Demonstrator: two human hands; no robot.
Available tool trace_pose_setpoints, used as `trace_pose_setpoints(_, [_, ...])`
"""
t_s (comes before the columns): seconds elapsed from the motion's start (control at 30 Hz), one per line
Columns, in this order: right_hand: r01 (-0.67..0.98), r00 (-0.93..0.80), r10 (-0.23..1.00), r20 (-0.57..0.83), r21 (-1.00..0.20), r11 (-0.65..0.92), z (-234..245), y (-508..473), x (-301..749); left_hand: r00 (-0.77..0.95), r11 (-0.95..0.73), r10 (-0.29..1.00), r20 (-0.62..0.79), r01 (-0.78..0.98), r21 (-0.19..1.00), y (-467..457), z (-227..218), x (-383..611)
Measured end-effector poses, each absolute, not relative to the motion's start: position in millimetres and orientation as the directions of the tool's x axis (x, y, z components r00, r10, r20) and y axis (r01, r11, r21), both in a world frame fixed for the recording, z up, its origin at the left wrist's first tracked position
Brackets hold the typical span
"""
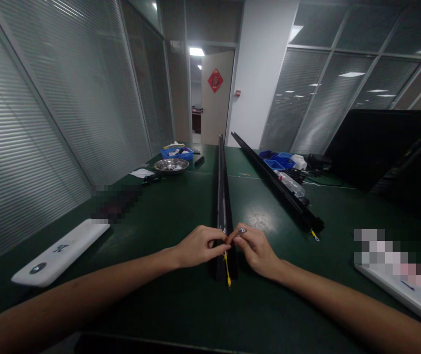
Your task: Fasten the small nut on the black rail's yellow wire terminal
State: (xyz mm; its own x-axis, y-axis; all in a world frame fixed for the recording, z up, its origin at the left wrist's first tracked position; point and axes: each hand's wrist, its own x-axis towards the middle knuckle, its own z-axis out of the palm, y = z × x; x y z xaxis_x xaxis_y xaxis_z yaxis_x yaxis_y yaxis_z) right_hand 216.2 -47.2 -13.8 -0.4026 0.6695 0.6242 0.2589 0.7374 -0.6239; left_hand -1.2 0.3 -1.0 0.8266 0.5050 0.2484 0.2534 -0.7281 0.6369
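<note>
A long black channel-shaped rail point(221, 196) lies lengthwise on the green table, its near end under my hands. My left hand point(201, 244) comes in from the left with thumb and fingers pinched together over the rail. From the other side my right hand point(256, 250), with a ring on one finger, has its fingertips pressed together against those of the left. Whatever sits between the fingertips is too small and covered to make out. Just below them a short yellow wire point(227, 270) with an end terminal hangs out over the rail's near end.
A second black rail point(277, 182), with a yellow-green wire lug point(314, 236), lies to the right. A metal bowl point(171, 171) and blue tray point(164, 155) stand far left. White cases point(63, 250) lie at left and right. Blue bins point(271, 165) and a plastic bottle point(290, 184) sit beyond the second rail.
</note>
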Motion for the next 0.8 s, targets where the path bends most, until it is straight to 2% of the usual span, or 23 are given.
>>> trace_pose_setpoints(0.8, [0.288, -0.398, 0.679, 0.617, -0.618, 0.731, -10.4, -50.0, 215.1, 0.819, -0.727, 0.514, 0.255, 0.258, 0.637, -0.7, -2.3, -0.3])
